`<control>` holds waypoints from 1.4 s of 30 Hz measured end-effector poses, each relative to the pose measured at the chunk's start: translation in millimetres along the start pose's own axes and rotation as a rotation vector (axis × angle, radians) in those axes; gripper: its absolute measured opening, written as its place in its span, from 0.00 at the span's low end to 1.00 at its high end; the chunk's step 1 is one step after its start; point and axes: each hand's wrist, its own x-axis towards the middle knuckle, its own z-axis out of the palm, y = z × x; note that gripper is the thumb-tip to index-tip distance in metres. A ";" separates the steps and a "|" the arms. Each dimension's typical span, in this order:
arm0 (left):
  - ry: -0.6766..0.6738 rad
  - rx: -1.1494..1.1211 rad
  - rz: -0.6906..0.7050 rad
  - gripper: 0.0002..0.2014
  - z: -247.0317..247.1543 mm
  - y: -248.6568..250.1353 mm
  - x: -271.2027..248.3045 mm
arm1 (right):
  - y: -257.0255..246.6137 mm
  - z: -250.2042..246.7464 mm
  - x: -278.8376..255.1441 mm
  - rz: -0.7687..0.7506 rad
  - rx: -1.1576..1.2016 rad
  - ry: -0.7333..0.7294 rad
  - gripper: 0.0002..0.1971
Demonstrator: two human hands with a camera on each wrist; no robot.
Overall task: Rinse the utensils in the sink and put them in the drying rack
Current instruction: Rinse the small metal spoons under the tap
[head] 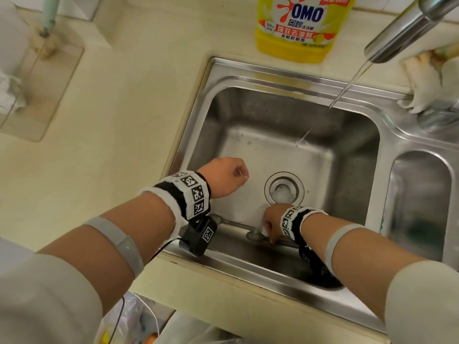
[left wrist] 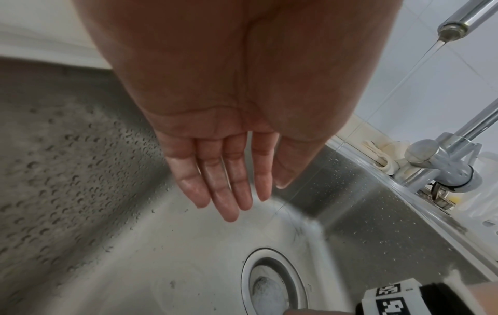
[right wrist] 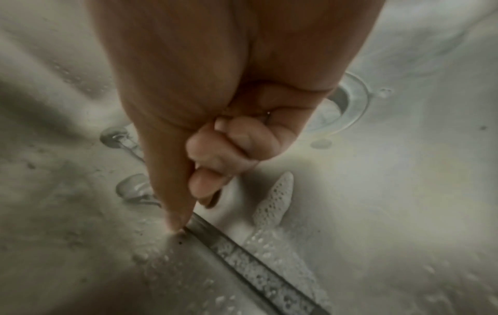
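Observation:
A steel sink [head: 273, 70] holds several utensils along its near wall. A spoon [head: 255, 235] lies bowl up, and a second spoon handle [head: 233, 222] runs left under my left wrist. Two spoon bowls [right wrist: 134, 187] show beside a flat, soapy metal handle [right wrist: 250, 264]. My right hand [head: 269, 227] reaches down to that handle's end. Its thumb tip [right wrist: 177, 223] touches the end, the forefinger curls just above, and the other fingers are curled in. My left hand [left wrist: 223, 187] hangs over the sink floor, wet, with straight fingers and nothing in it.
Water runs from the tap [head: 402, 33] in a thin stream [head: 347, 90] to the sink floor. The drain [head: 284, 187] sits between my hands. A yellow detergent bottle [head: 300, 26] stands behind the sink. A second basin [head: 419, 202] lies to the right, a clear tray [head: 42, 100] on the left counter.

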 end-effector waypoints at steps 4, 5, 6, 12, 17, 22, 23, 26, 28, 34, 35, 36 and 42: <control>0.004 -0.012 -0.007 0.08 -1.5 -3.3 1.7 | -6.2 1.2 0.8 -0.015 -0.037 0.022 0.07; 0.002 -0.011 -0.008 0.08 -1.9 -4.0 1.9 | -7.5 2.1 0.5 -0.012 -0.033 0.023 0.09; 0.001 -0.008 -0.009 0.08 -2.2 -4.8 1.9 | -8.3 3.2 -0.4 -0.011 -0.026 0.020 0.10; -0.006 0.017 -0.001 0.08 -4.6 -5.0 4.6 | 4.4 6.0 -6.3 -0.027 0.174 0.060 0.08; -0.032 0.011 0.001 0.07 -4.1 0.0 11.8 | 15.1 -3.3 -26.9 -0.055 0.470 0.237 0.01; -0.031 -0.141 -0.013 0.13 -6.7 17.1 21.1 | 17.1 -39.0 -80.9 -0.100 1.038 0.401 0.09; -0.045 -0.213 -0.015 0.16 -8.3 22.9 23.9 | 18.6 -45.4 -93.7 -0.132 1.150 0.445 0.09; -0.092 -0.446 -0.006 0.24 -14.0 47.1 32.7 | 32.8 -59.9 -122.8 -0.151 1.257 0.646 0.08; -0.118 -0.590 0.015 0.26 -17.2 65.6 39.5 | 45.0 -65.6 -135.7 -0.135 1.240 0.759 0.08; -0.060 -0.818 0.108 0.22 -19.2 107.7 63.5 | 77.0 -76.4 -156.6 -0.039 1.205 0.961 0.08; -0.046 -0.821 0.125 0.21 -18.3 111.6 67.3 | 80.1 -78.6 -158.5 -0.020 1.195 0.987 0.08; -0.040 -0.837 0.129 0.20 -17.2 114.8 70.9 | 81.6 -81.0 -160.6 0.001 1.184 1.014 0.08; 0.035 -0.857 0.143 0.15 -19.1 125.4 87.7 | 87.0 -93.1 -167.6 0.114 1.157 1.176 0.05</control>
